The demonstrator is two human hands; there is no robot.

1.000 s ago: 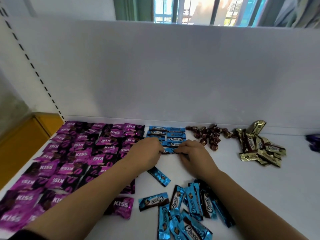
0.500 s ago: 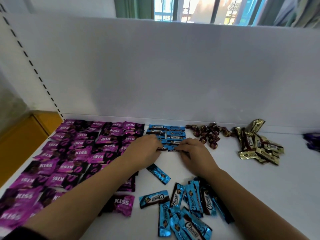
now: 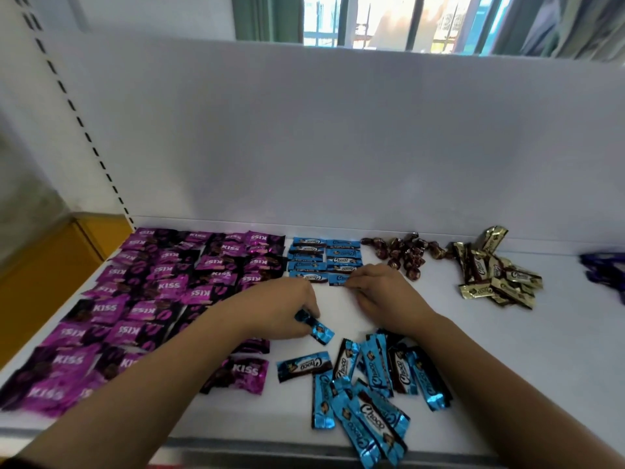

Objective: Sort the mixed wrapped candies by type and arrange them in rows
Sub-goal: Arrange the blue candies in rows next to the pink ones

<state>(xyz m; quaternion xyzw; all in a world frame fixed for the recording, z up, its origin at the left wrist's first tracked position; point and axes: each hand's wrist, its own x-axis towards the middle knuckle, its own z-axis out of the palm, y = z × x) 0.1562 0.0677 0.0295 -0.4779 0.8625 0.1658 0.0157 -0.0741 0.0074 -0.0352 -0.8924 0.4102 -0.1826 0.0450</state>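
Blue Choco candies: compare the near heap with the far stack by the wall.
The near heap is jumbled, wrappers overlapping at mixed angles; the far stack lies in two tidy columns, wrappers level. The heap sits between the forearms; the stack lies beyond both hands. Same blue Choco wrappers.

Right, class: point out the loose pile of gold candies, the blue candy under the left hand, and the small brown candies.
gold candies [image 3: 500,279], head view, middle of the pile
blue candy [image 3: 319,330], head view, exposed wrapper end
brown candies [image 3: 407,253], head view, centre of the cluster

white shelf [image 3: 558,350] – purple kiss candies [image 3: 162,289], blue choco candies [image 3: 368,384], brown candies [image 3: 407,253], gold candies [image 3: 497,279]
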